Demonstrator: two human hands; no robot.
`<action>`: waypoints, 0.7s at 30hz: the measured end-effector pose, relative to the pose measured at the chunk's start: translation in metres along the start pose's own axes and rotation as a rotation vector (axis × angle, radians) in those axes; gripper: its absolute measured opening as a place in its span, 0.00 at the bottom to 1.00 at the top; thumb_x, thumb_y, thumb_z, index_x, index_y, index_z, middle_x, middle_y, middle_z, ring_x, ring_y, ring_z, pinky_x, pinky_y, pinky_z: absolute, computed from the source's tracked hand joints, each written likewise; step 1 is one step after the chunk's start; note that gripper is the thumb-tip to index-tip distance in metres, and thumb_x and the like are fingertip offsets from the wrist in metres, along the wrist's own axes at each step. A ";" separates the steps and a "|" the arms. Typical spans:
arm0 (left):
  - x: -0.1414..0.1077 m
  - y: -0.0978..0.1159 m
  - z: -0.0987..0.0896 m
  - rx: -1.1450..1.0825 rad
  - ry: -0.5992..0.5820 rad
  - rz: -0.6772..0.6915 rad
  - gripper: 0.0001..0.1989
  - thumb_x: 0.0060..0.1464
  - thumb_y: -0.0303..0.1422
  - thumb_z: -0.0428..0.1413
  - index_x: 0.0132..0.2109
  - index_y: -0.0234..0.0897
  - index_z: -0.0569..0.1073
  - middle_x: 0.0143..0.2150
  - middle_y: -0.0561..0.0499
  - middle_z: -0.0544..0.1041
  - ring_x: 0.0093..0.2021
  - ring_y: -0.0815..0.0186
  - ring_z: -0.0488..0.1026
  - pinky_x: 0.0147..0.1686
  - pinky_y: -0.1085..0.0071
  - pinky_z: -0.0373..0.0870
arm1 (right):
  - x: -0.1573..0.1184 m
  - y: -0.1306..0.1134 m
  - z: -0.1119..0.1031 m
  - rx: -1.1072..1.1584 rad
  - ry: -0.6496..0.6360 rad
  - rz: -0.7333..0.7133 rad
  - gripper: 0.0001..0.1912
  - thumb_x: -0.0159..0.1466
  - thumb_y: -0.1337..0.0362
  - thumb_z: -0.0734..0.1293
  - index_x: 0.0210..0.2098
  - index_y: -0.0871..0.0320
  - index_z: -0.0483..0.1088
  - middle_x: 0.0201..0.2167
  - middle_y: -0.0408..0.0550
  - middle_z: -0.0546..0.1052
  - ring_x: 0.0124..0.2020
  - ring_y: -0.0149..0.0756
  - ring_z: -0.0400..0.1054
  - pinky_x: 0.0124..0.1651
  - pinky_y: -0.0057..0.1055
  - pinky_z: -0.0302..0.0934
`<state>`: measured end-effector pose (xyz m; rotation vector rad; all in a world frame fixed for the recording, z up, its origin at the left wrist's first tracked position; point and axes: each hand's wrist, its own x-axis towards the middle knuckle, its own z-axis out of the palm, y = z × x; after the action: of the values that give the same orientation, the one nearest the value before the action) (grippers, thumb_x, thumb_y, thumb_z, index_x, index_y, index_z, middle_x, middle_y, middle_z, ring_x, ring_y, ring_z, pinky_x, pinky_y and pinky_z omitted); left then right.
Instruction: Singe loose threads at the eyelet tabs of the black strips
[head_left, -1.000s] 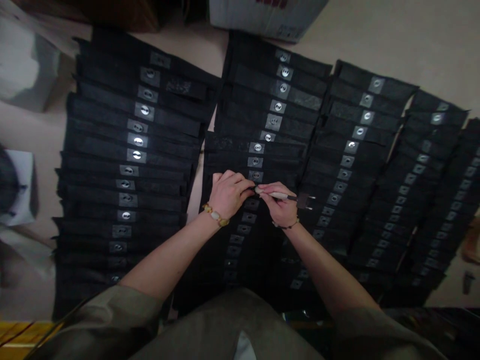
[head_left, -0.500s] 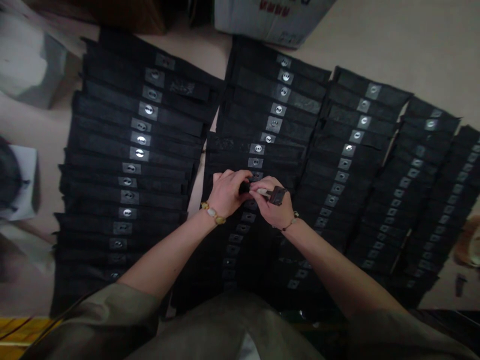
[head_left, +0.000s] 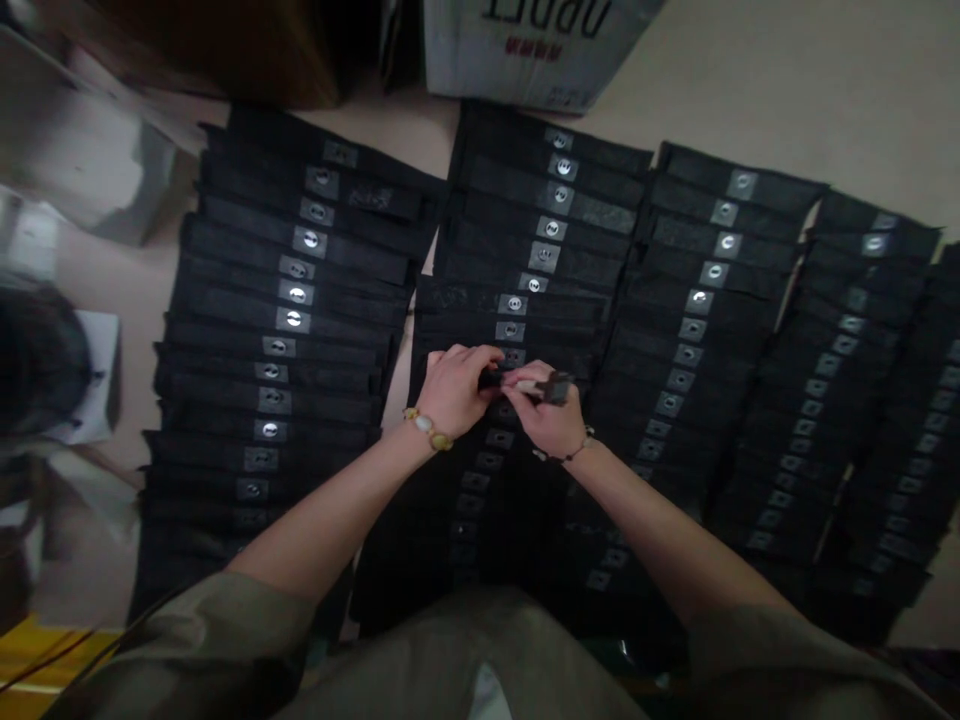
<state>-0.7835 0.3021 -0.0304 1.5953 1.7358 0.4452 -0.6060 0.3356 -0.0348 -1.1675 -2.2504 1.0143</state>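
My left hand (head_left: 455,388), a beaded bracelet at its wrist, is curled with thumb and fingers closed on a small black piece (head_left: 490,379). Only part of that piece shows. My right hand (head_left: 552,414) pinches a small tool (head_left: 556,388) with a pale shaft and a dark, blocky end; its exact kind is unclear. The tool's other end meets the fingertips of my left hand. Both hands are over the second column of overlapping black fabric pieces (head_left: 517,232), each with a clear patch and a round metallic spot near its middle.
More overlapping black pieces lie in columns on the left (head_left: 262,395) and right (head_left: 679,340) of the pale table (head_left: 757,80). A white printed carton (head_left: 525,60) and a brown box (head_left: 225,50) stand at the back. A dark round object (head_left: 37,350) sits at far left.
The view has shifted slightly, with more of the white carton showing. My hands keep nearly the same position, and the tool's blocky end has turned a little and is blurred.
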 end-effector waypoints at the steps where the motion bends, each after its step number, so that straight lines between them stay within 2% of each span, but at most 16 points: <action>1: 0.003 0.002 -0.001 0.010 0.010 -0.006 0.14 0.57 0.33 0.61 0.51 0.46 0.75 0.45 0.54 0.82 0.47 0.59 0.73 0.45 0.59 0.60 | 0.001 0.006 -0.003 0.111 0.066 0.021 0.02 0.66 0.65 0.67 0.37 0.54 0.73 0.36 0.46 0.79 0.38 0.37 0.74 0.42 0.36 0.70; 3: 0.011 0.005 0.001 0.046 0.053 0.005 0.10 0.59 0.34 0.61 0.48 0.49 0.78 0.44 0.55 0.82 0.46 0.59 0.73 0.46 0.57 0.59 | 0.006 0.019 -0.010 0.253 0.189 0.041 0.01 0.65 0.64 0.69 0.37 0.54 0.73 0.38 0.46 0.79 0.40 0.37 0.76 0.44 0.38 0.72; 5: 0.019 0.005 0.005 0.077 0.104 0.022 0.06 0.59 0.36 0.60 0.44 0.50 0.80 0.43 0.55 0.81 0.47 0.59 0.72 0.48 0.56 0.58 | 0.012 0.029 -0.016 0.292 0.238 0.017 0.01 0.64 0.65 0.70 0.36 0.53 0.73 0.39 0.46 0.80 0.41 0.38 0.77 0.47 0.40 0.72; 10: 0.028 0.000 0.013 0.066 0.121 0.007 0.06 0.59 0.38 0.61 0.42 0.51 0.82 0.41 0.53 0.80 0.46 0.59 0.70 0.48 0.56 0.58 | 0.022 0.042 -0.017 0.320 0.127 -0.008 0.02 0.64 0.63 0.70 0.36 0.54 0.74 0.38 0.46 0.82 0.41 0.37 0.77 0.46 0.40 0.73; 16: 0.031 0.004 0.009 0.048 0.087 -0.039 0.04 0.58 0.36 0.61 0.41 0.49 0.81 0.40 0.53 0.80 0.45 0.58 0.70 0.46 0.56 0.59 | 0.024 0.041 -0.013 0.293 0.054 0.057 0.06 0.65 0.59 0.68 0.35 0.54 0.74 0.38 0.47 0.81 0.41 0.40 0.77 0.47 0.43 0.73; 18: 0.032 0.004 0.008 0.041 0.073 -0.047 0.04 0.58 0.35 0.61 0.41 0.48 0.80 0.40 0.54 0.80 0.45 0.58 0.70 0.46 0.57 0.59 | 0.027 0.037 -0.013 0.231 0.020 0.062 0.06 0.66 0.59 0.68 0.36 0.54 0.74 0.38 0.47 0.81 0.41 0.40 0.77 0.46 0.41 0.72; 21: 0.033 0.004 0.008 0.013 0.068 -0.084 0.10 0.57 0.34 0.62 0.46 0.46 0.75 0.39 0.55 0.80 0.44 0.59 0.71 0.45 0.59 0.59 | 0.033 0.029 -0.013 0.046 -0.028 0.067 0.06 0.66 0.59 0.66 0.36 0.53 0.75 0.37 0.46 0.80 0.40 0.39 0.75 0.46 0.39 0.70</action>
<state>-0.7742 0.3331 -0.0418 1.5254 1.8525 0.4522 -0.6015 0.3791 -0.0473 -1.2240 -2.2106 1.1095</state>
